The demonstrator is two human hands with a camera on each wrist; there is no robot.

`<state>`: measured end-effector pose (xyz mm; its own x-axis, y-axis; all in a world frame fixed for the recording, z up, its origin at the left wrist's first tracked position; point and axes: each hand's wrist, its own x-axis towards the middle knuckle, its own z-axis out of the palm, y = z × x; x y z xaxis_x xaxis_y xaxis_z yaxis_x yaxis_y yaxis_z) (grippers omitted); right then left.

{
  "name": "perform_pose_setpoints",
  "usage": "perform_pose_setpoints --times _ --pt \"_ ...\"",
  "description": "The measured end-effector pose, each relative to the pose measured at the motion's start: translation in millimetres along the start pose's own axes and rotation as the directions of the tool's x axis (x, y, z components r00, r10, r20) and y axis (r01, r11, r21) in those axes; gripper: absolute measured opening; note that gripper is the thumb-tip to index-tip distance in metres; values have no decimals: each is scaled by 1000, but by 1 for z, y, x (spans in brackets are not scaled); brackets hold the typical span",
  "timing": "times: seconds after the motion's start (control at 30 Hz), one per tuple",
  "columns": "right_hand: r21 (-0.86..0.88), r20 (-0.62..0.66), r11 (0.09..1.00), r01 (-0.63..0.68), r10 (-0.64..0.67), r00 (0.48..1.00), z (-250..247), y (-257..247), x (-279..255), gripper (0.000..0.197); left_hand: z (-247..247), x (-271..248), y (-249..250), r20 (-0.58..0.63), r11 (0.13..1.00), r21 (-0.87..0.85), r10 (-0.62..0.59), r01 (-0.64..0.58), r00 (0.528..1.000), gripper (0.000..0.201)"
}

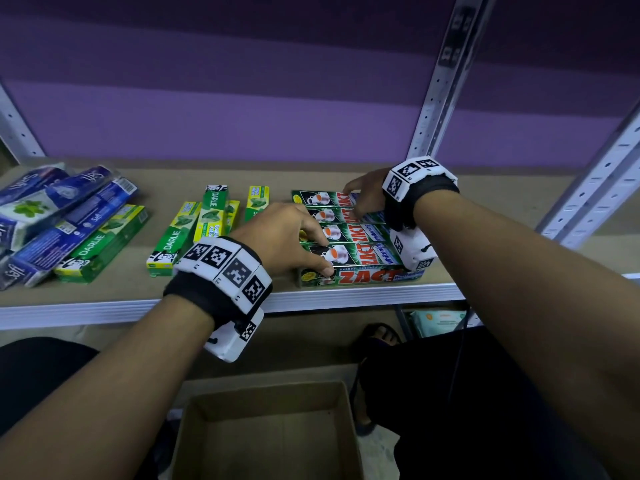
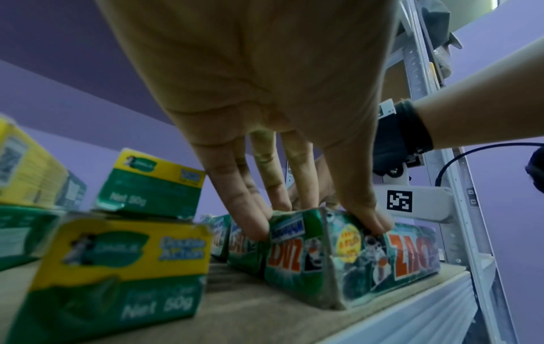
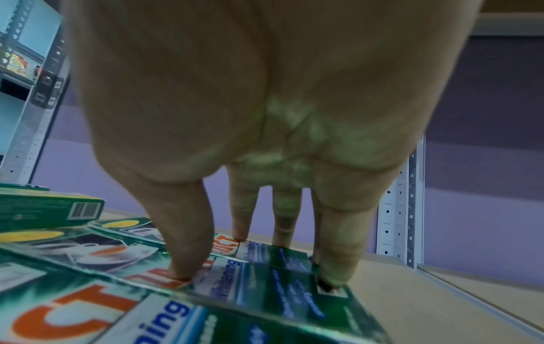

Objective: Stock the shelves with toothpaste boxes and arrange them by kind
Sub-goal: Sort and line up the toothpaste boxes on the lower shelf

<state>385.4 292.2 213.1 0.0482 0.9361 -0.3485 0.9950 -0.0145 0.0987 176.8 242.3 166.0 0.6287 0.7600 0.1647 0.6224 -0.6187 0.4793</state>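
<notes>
Beige shelf board, purple back wall. Both hands, left and right, press spread fingers on green Zact toothpaste boxes at the front edge.

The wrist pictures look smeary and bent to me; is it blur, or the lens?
Both. Left wrist view: the Darlie boxes nearby are soft and the shelf post leans. Right wrist view: the palm of the right hand fills the frame, with a greenish tint, above blurred Zact boxes. Head view: sharper, dim, edges curved.
</notes>
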Motion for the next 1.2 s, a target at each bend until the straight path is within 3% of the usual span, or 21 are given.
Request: perform_pose_setpoints --times 0.23,0.37,0.7,0.83,1.03,1.2 --pt "125 -9 992 28 -27 1000 6 5 -7 55 -14 -3 -2 44 995 25 95 -96 995 37" --pt "166 -61 986 28 -19 998 5 4 -15 42 -31 -8 -14 -64 995 12 102 -102 993 22" --pt "375 -224 909 181 -101 969 -3 -60 -34 23 -78 -38 -63 -294 989 21 -135 148 946 12" --pt "418 -297 874 248 -127 947 -3 -97 -37 25 -89 -54 -81 -317 971 12 -223 239 922 12" --pt "496 -252 829 258 -147 957 4 -130 -31 25 -96 -72 -98 -292 943 3 -317 332 902 13" --pt "444 -212 863 241 -160 964 9 -141 -21 38 -90 -76 -106 -275 916 -22 -391 401 878 13"
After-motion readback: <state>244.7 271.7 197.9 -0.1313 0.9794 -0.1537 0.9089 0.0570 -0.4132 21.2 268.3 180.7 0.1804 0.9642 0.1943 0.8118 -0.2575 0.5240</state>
